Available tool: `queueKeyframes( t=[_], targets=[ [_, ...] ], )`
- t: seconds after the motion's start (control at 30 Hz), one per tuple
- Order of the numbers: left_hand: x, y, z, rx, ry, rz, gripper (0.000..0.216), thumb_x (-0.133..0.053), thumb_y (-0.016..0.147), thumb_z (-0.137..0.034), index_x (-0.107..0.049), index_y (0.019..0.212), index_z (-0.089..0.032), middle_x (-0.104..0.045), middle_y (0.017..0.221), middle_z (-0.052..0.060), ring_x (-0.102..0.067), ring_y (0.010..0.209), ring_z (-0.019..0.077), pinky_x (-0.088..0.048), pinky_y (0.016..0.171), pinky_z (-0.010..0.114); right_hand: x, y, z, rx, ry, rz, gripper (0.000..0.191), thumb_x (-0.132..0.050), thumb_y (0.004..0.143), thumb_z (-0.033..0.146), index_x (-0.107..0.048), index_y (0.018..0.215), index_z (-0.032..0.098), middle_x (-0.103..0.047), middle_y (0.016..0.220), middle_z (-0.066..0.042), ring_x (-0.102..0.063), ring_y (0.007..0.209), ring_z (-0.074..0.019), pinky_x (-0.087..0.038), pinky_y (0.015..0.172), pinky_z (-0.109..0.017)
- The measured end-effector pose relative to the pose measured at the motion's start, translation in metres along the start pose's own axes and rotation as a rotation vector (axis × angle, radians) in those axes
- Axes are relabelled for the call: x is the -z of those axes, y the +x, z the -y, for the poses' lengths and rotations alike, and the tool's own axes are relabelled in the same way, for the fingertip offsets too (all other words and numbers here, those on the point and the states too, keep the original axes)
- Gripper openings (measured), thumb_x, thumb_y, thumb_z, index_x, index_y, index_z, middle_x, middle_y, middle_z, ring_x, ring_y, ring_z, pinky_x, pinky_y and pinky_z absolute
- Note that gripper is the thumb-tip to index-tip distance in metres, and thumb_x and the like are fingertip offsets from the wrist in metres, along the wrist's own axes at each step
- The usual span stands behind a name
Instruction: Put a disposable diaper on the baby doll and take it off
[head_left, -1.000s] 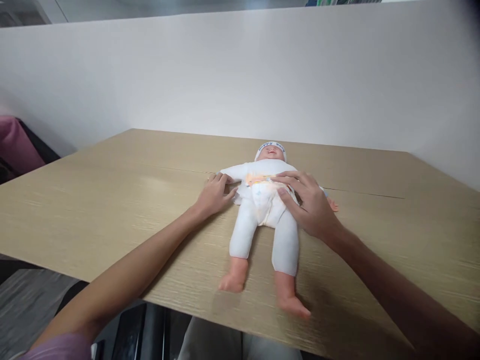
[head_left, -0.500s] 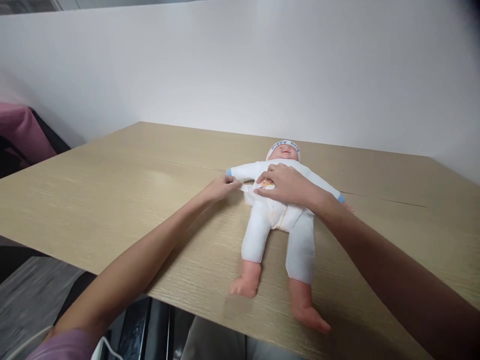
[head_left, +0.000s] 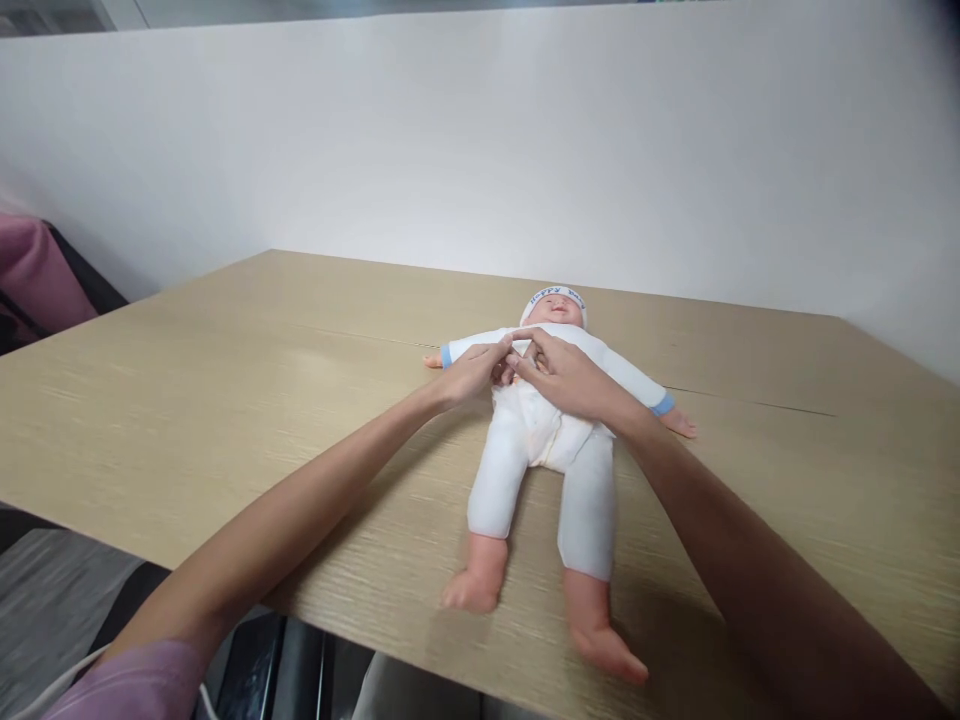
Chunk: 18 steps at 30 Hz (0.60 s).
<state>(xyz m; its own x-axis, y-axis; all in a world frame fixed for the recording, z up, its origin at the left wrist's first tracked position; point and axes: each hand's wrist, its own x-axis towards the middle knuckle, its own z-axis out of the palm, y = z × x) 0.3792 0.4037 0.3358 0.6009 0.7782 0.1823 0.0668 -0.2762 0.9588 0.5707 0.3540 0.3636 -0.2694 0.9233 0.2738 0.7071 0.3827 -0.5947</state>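
A baby doll (head_left: 551, 450) in a white romper and a white cap lies on its back on the wooden table (head_left: 225, 400), feet toward me. Its arms are spread sideways and its bare feet point at the near edge. My left hand (head_left: 472, 372) and my right hand (head_left: 566, 378) meet over the doll's chest. Both have their fingers pinched on the white clothing at the doll's front. A bit of orange-printed fabric shows between the fingers.
A white partition wall (head_left: 480, 150) runs along the table's far edge. A pink cloth (head_left: 34, 280) lies on a dark seat at the far left. The table's near edge crosses just below the doll's feet, with my lap below.
My left hand moved right from the doll's sleeve onto its chest. My right hand slid up from the belly to meet it. The clothing now covers most of the diaper's print.
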Motion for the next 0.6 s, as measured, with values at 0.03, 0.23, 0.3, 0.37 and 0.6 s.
queueKeyframes(
  t=[0.03, 0.23, 0.3, 0.37, 0.6],
  targets=[
    [0.003, 0.000, 0.005, -0.010, -0.038, -0.023, 0.060, -0.049, 0.106, -0.071, -0.056, 0.073, -0.021, -0.055, 0.071, 0.002, -0.054, 0.073, 0.0180, -0.047, 0.076, 0.034, 0.002, 0.000, -0.001, -0.009, 0.027, 0.007, 0.045, -0.052, 0.108, 0.044, -0.066, 0.143, 0.019, -0.068, 0.089, -0.002, -0.060, 0.080, -0.0227, -0.043, 0.075, -0.035],
    [0.003, 0.001, 0.036, -0.005, -0.195, -0.154, 0.051, -0.079, 0.092, -0.068, -0.056, 0.102, -0.023, -0.062, 0.086, -0.001, -0.057, 0.074, 0.0146, -0.045, 0.071, 0.029, 0.004, -0.002, -0.007, -0.033, 0.060, -0.025, 0.045, -0.057, 0.101, 0.030, -0.066, 0.144, 0.020, -0.056, 0.078, 0.004, -0.052, 0.073, -0.0200, -0.038, 0.071, -0.032],
    [0.000, 0.000, 0.040, -0.039, -0.165, -0.129, 0.051, -0.083, 0.088, -0.065, -0.060, 0.105, -0.022, -0.062, 0.090, -0.001, -0.056, 0.078, 0.0148, -0.043, 0.074, 0.030, 0.003, -0.003, -0.008, -0.036, 0.060, -0.054, 0.045, -0.058, 0.100, 0.029, -0.067, 0.143, 0.021, -0.056, 0.079, 0.004, -0.052, 0.074, -0.0197, -0.038, 0.071, -0.032],
    [-0.002, 0.000, 0.040, -0.041, -0.178, -0.114, 0.048, -0.084, 0.088, -0.062, -0.062, 0.103, -0.021, -0.059, 0.087, -0.002, -0.053, 0.078, 0.0149, -0.041, 0.075, 0.030, 0.002, -0.003, -0.008, -0.034, 0.062, -0.085, 0.045, -0.060, 0.096, 0.026, -0.069, 0.140, 0.021, -0.055, 0.081, 0.003, -0.052, 0.075, -0.0194, -0.039, 0.072, -0.032],
    [-0.006, 0.004, 0.035, 0.024, -0.205, -0.149, 0.040, -0.079, 0.092, -0.056, -0.059, 0.090, -0.022, -0.055, 0.082, -0.002, -0.049, 0.074, 0.0153, -0.040, 0.074, 0.032, 0.001, 0.001, -0.009, -0.005, 0.112, -0.232, 0.053, -0.053, 0.076, 0.004, -0.073, 0.122, 0.022, -0.043, 0.081, 0.004, -0.047, 0.072, -0.0182, -0.038, 0.070, -0.032]
  ],
)
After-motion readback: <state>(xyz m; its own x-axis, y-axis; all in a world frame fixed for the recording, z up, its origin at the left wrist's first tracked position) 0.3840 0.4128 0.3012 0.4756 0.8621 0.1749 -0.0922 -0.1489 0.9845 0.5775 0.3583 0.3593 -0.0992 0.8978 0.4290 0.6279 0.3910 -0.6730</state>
